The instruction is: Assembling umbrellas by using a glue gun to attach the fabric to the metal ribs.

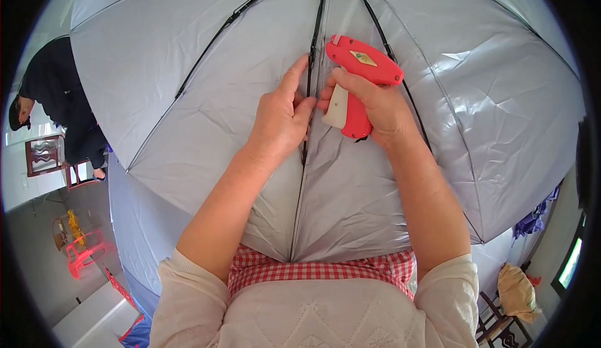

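A large umbrella (pixel 206 116) lies spread before me, its silvery-grey inner side up, with thin black ribs running over the cloth. My left hand (pixel 280 116) is closed at the middle rib (pixel 311 72); its index finger points up along the rib and the thumb presses by the seam. In my right hand (pixel 382 104) is a red tagging gun (pixel 369 61) with a cream trigger (pixel 338 107). My fingers wrap round its grip and trigger. The gun's nose is next to the middle rib, and a pale strip (pixel 350 13) sticks up from its top.
At the far left a person in dark clothes (pixel 53 91) bends over near a wooden chair (pixel 45 155). A red plastic chair (pixel 84 257) and a white table (pixel 100 313) stand lower left. At right are a screen (pixel 571 263), a tan bag (pixel 516 288) and purple cloth (pixel 532 221).
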`<action>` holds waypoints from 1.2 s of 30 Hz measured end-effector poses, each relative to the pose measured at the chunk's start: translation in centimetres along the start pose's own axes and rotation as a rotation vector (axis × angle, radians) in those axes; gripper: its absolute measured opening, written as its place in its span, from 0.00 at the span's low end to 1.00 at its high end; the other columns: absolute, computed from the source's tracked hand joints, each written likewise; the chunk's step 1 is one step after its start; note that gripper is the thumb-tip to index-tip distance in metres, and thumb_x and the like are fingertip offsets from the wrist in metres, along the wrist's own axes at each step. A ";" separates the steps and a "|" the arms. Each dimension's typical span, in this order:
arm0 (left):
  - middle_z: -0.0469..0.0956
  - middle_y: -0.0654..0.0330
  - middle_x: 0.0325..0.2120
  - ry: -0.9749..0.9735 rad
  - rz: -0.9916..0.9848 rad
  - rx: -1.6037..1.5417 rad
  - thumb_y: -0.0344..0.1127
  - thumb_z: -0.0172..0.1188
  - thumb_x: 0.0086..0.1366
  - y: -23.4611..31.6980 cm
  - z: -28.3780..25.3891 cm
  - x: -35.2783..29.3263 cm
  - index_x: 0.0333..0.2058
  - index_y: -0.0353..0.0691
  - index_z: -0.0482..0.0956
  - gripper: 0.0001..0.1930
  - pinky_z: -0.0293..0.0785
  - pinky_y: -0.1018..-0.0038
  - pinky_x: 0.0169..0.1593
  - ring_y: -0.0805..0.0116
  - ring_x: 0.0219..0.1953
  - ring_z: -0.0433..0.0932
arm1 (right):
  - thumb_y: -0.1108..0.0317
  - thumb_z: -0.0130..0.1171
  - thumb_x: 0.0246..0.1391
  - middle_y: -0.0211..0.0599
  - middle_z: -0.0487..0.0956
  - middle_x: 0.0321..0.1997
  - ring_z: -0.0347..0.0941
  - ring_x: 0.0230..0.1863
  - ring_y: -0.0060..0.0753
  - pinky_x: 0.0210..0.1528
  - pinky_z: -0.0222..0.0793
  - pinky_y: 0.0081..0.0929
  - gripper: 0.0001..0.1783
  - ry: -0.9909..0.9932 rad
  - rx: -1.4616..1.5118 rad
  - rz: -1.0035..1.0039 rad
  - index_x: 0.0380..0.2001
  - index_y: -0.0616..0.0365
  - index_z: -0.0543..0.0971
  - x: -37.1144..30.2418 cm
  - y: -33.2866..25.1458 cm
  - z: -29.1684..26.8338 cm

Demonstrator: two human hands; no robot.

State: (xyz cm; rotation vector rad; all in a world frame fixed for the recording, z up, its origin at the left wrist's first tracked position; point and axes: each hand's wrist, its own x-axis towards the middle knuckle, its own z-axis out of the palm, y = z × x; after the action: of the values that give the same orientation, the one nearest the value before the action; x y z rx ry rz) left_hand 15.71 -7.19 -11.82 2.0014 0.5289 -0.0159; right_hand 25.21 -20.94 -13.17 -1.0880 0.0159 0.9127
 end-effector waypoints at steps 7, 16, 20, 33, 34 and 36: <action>0.69 0.62 0.19 -0.030 0.000 -0.132 0.22 0.51 0.64 -0.6 0.2 -0.2 0.63 0.45 0.58 0.29 0.70 0.76 0.21 0.76 0.17 0.68 | 0.63 0.62 0.53 0.41 0.79 0.30 0.80 0.31 0.39 0.33 0.78 0.34 0.14 0.001 -0.061 0.035 0.36 0.63 0.77 -0.3 -0.4 -0.1; 0.68 0.63 0.21 -0.052 -0.028 -0.122 0.23 0.51 0.65 -0.6 -0.1 -0.2 0.64 0.48 0.58 0.29 0.72 0.77 0.21 0.78 0.20 0.68 | 0.61 0.60 0.54 0.44 0.80 0.31 0.80 0.31 0.40 0.33 0.80 0.38 0.15 -0.146 0.071 0.094 0.34 0.64 0.77 0.5 -0.5 -1.0; 0.68 0.64 0.20 -0.050 -0.024 -0.149 0.23 0.51 0.65 -0.9 0.0 -0.1 0.64 0.49 0.58 0.29 0.72 0.77 0.21 0.78 0.19 0.67 | 0.61 0.60 0.54 0.44 0.79 0.30 0.80 0.30 0.39 0.32 0.80 0.38 0.14 -0.171 0.059 0.120 0.34 0.64 0.77 1.2 -0.7 -0.9; 0.74 0.54 0.20 0.164 0.137 0.211 0.27 0.55 0.62 -2.5 0.6 -1.0 0.48 0.35 0.67 0.16 0.73 0.64 0.25 0.59 0.19 0.74 | 0.58 0.60 0.54 0.45 0.79 0.29 0.80 0.33 0.43 0.37 0.78 0.37 0.15 -0.084 0.034 0.096 0.30 0.61 0.76 0.2 -0.7 -0.2; 0.76 0.50 0.21 0.250 0.347 0.468 0.28 0.56 0.61 -3.4 1.0 -1.4 0.41 0.32 0.69 0.11 0.74 0.59 0.27 0.52 0.21 0.77 | 0.58 0.60 0.54 0.45 0.79 0.29 0.80 0.33 0.43 0.37 0.78 0.37 0.15 -0.080 0.035 0.116 0.30 0.61 0.76 -1.0 -0.3 -0.8; 0.76 0.47 0.22 0.107 0.207 0.619 0.30 0.56 0.60 -3.5 1.3 -4.8 0.36 0.33 0.68 0.09 0.74 0.57 0.29 0.47 0.24 0.77 | 0.58 0.57 0.56 0.47 0.79 0.31 0.79 0.36 0.46 0.41 0.77 0.40 0.16 -0.066 0.130 0.146 0.33 0.63 0.75 -4.3 0.7 -1.4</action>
State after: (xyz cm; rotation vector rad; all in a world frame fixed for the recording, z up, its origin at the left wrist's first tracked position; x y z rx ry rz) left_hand 10.32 -8.70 -14.27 2.6670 0.4096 0.0621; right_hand 22.53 -24.59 -12.58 -0.9449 0.0998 1.0638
